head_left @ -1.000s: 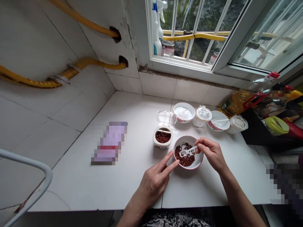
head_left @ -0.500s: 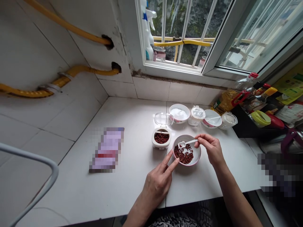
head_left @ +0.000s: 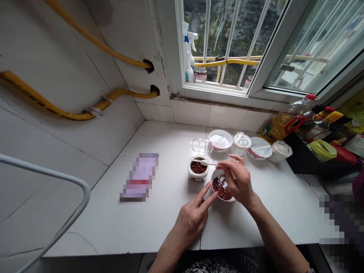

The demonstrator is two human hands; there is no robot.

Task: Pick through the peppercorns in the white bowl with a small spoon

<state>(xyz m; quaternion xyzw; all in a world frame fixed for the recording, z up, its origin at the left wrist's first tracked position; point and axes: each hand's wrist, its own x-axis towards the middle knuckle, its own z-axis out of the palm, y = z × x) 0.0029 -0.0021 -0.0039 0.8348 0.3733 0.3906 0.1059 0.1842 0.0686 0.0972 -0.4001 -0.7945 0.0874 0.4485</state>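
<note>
My right hand (head_left: pixel 236 180) pinches the handle of a small white spoon (head_left: pixel 209 163). The spoon's bowl end lies over the mouth of a seasoning jar (head_left: pixel 198 176), which holds dark red peppercorn-like grains; its clear lid (head_left: pixel 201 145) is flipped back. Beside the jar stands a pink-rimmed white bowl (head_left: pixel 227 200) with more of these red grains (head_left: pixel 222 189), partly covered by my right hand. Two outstretched fingers of my left hand (head_left: pixel 195 212) touch the bowl's left rim; its other fingers are mostly hidden.
Behind stand a bowl of white grains (head_left: pixel 220 141), a lidded jar (head_left: pixel 241 143), a bowl with a white spoon (head_left: pixel 259 148) and another jar (head_left: pixel 281 151). An oil bottle (head_left: pixel 280 127) is at right. A blurred purple packet (head_left: pixel 140 177) lies left; a grey metal bar (head_left: pixel 82 185) curves at far left.
My right hand has moved left with the spoon, from over the bowl to the jar's mouth. My left hand stays at the bowl's rim. The view has shifted slightly.
</note>
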